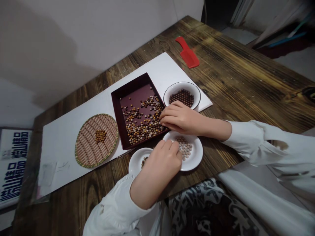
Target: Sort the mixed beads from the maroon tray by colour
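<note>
A dark red box [134, 93] holds mixed beads [141, 129] in brown, yellow and pale tones. My right hand [180, 118] reaches over its near right corner, fingers bent together, the fingertips partly hidden. My left hand [163, 160] is curled above the left edge of a white plate [198, 152] with pale beads [185, 149]; its fingertips are out of sight beneath it. Whatever either hand pinches is too small or covered. Partly behind my left wrist sits a smaller white dish [134, 160] with a few dark beads [144, 160]. Beyond my right hand, a white bowl [197, 98] contains dark brown beads [182, 96].
A round woven tray [83, 144] with a small heap of yellow-brown beads [100, 136] lies left of the box on a white board [59, 137]. A red scoop [189, 57] rests farther back on the wooden table [236, 68]. A wall [86, 39] borders the far left side.
</note>
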`<act>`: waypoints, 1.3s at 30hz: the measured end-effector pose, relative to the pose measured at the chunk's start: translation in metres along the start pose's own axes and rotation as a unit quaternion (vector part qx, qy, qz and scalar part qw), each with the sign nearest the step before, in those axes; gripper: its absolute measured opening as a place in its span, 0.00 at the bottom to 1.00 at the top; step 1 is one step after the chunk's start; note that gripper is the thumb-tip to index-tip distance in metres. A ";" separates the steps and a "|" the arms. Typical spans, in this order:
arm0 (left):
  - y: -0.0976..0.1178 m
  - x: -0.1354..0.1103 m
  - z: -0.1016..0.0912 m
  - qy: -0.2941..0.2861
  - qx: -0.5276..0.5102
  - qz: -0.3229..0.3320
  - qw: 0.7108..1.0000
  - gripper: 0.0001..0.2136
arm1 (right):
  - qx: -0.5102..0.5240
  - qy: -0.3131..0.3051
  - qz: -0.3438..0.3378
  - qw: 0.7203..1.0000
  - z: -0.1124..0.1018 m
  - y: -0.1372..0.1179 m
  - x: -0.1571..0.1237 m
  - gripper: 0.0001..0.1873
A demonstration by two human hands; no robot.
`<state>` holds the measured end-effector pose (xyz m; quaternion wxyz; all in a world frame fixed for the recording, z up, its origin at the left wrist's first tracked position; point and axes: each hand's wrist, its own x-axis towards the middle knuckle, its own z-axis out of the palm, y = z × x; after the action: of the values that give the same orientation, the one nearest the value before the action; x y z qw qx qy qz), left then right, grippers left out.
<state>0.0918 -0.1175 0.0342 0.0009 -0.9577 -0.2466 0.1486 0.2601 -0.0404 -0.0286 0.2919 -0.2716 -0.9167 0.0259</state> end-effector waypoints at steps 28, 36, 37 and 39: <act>-0.005 0.002 0.005 0.109 0.083 -0.063 0.989 0.07 | -0.004 0.000 -0.011 1.000 0.000 0.001 -0.001 0.13; -0.001 0.002 0.004 0.044 0.048 -0.083 0.994 0.08 | 0.012 -0.002 0.005 1.000 0.001 0.000 0.001 0.13; 0.000 0.002 0.004 0.041 0.045 -0.082 0.995 0.08 | 0.011 -0.001 0.004 1.000 0.001 0.000 0.001 0.13; 0.000 0.002 0.005 0.032 0.039 -0.080 0.996 0.08 | 0.009 0.000 0.002 1.000 0.001 0.001 0.001 0.13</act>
<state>0.0927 -0.1170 0.0290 0.0584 -0.9385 -0.3158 0.1269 0.2593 -0.0395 -0.0294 0.2940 -0.2712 -0.9159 0.0346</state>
